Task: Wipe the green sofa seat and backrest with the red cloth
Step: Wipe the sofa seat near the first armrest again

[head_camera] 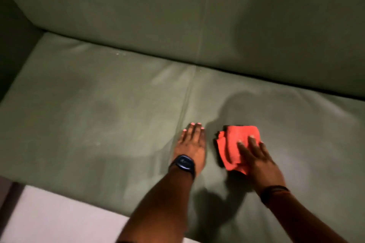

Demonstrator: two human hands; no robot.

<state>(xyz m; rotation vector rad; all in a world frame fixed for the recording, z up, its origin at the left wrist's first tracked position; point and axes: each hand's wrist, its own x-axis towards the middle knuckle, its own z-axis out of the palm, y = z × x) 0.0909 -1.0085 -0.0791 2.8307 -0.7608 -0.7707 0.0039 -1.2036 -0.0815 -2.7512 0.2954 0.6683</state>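
The green sofa seat (98,116) fills most of the view, with its backrest (138,10) rising behind it. A seam runs down the seat near the middle. The red cloth (233,144), folded and crumpled, lies on the seat just right of that seam. My right hand (258,162) presses flat on the cloth's near right part, fingers spread over it. My left hand (192,144), with a dark watch on the wrist, rests flat on the bare seat just left of the cloth, fingers together and holding nothing.
The sofa's left armrest (11,49) rises at the far left. A pale floor (59,221) shows below the seat's front edge at the bottom left. Small light specks (118,53) lie near the back crease of the seat.
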